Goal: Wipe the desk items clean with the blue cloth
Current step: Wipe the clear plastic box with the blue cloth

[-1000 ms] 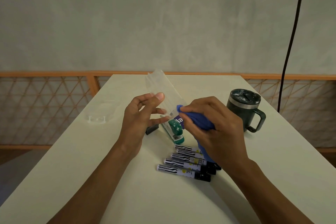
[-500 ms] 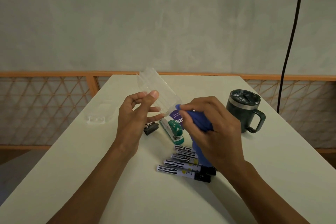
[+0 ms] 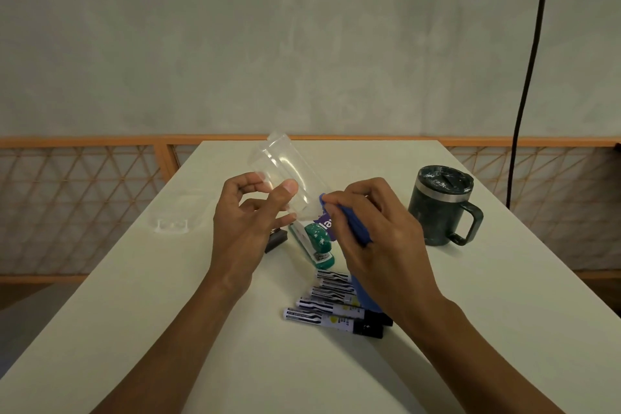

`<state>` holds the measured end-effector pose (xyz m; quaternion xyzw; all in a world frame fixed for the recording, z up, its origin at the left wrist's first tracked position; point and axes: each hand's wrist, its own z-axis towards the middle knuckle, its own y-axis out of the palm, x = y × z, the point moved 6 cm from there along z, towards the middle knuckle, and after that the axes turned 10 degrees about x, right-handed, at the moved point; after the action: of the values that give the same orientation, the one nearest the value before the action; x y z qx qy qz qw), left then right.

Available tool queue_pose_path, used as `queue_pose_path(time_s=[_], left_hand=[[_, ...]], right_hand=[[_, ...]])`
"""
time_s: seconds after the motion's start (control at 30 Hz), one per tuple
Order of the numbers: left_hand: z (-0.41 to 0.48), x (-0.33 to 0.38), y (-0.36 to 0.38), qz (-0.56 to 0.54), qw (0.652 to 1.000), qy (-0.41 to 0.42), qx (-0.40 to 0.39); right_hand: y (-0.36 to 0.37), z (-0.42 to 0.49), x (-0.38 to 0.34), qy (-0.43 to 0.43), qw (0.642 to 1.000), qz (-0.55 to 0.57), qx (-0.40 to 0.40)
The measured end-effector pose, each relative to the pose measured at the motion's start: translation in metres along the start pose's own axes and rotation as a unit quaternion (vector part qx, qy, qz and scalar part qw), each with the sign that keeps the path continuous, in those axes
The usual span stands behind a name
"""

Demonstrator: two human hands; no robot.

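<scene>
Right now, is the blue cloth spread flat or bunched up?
Bunched up: the right hand grips the blue cloth in a wad, its tip against the clear case held in the left hand.

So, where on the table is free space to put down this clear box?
Free: the left table from the clear lid to the near edge; also the right, from the mug to the near edge. Crowded: the middle, with binder clip, stapler and markers.

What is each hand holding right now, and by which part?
The left hand pinches the clear plastic case by its lower half; the right hand grips the bunched blue cloth.
</scene>
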<state>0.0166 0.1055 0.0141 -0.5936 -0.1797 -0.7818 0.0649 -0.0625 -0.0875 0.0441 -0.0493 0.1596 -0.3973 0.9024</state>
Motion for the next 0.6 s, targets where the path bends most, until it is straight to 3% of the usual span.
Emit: queue_pose_path(time_s=[0.1, 0.3, 0.43, 0.6], left_hand=[[0.001, -0.001, -0.002, 0.013, 1.0, 0.01, 0.009], [-0.001, 0.001, -0.003, -0.001, 1.0, 0.008, 0.009], [-0.001, 0.001, 0.001, 0.004, 1.0, 0.001, -0.007], [0.001, -0.005, 0.001, 0.001, 0.999, -0.041, -0.007]], right_hand=[[0.001, -0.002, -0.003, -0.008, 0.999, -0.049, -0.005], [0.007, -0.003, -0.008, 0.003, 0.998, 0.009, -0.058], [-0.001, 0.001, -0.001, -0.01, 0.999, -0.037, -0.026], [-0.005, 0.005, 0.005, 0.04, 0.999, -0.022, -0.006]])
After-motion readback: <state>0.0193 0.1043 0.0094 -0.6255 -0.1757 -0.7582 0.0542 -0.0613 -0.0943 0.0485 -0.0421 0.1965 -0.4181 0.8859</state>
